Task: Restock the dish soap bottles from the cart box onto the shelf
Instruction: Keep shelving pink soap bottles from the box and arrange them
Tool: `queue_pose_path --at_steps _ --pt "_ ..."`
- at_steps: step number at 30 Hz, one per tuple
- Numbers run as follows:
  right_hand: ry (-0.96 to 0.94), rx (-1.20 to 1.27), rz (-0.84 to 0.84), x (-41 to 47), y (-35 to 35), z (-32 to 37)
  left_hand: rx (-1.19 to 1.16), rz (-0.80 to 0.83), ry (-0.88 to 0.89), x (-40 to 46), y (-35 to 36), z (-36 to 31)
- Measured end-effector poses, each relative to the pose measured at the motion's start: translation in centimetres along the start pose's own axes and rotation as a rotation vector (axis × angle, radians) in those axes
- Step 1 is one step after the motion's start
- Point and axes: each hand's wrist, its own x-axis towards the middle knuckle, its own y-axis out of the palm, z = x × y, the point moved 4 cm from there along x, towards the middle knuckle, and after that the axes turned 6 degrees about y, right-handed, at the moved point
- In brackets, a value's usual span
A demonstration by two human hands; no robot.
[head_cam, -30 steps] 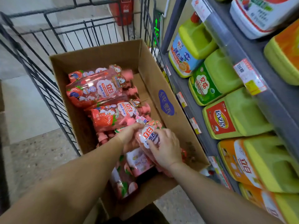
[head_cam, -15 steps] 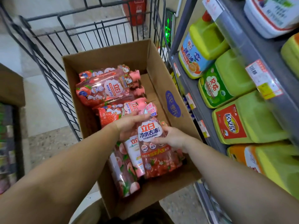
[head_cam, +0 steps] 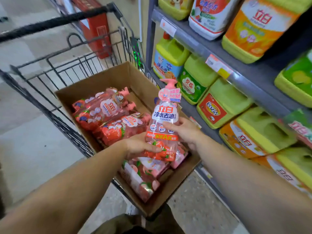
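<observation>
A pink pump bottle of dish soap [head_cam: 166, 115] is held upright above the cardboard box [head_cam: 108, 78], which sits in a black wire cart [head_cam: 55, 68]. My left hand [head_cam: 140, 145] grips the bottle's base and my right hand [head_cam: 184, 130] holds its right side at mid-height. Several more pink and red soap bottles [head_cam: 104, 108] lie flat in the box. The grey shelf [head_cam: 249, 68] stands to the right.
Large green, yellow and orange detergent jugs [head_cam: 222, 102] fill the shelves on the right, with price tags [head_cam: 217, 65] along the shelf edges. A red case [head_cam: 96, 24] stands on the floor beyond the cart. Grey floor lies to the left.
The bottle has been lifted out of the box and turned upright, with both hands still on it. The view has tilted up toward the shelf.
</observation>
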Motion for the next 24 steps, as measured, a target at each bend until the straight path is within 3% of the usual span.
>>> queue_pose_path --at_steps 6,13,18,24 --pt "-0.126 0.051 -0.197 -7.6 -4.4 0.0 0.123 0.140 0.009 0.0 5.9 -3.0" --pt "-0.258 0.141 -0.435 -19.9 -14.0 -2.3 0.289 0.357 0.064 0.8 19.9 -5.7" --pt "-0.345 0.181 -0.666 -32.9 -23.6 -8.7 0.408 0.503 0.124 0.8 36.2 -4.1" --pt "-0.389 0.274 -0.995 -54.4 -37.2 -19.8 0.500 0.701 0.243 -1.8 62.9 0.3"
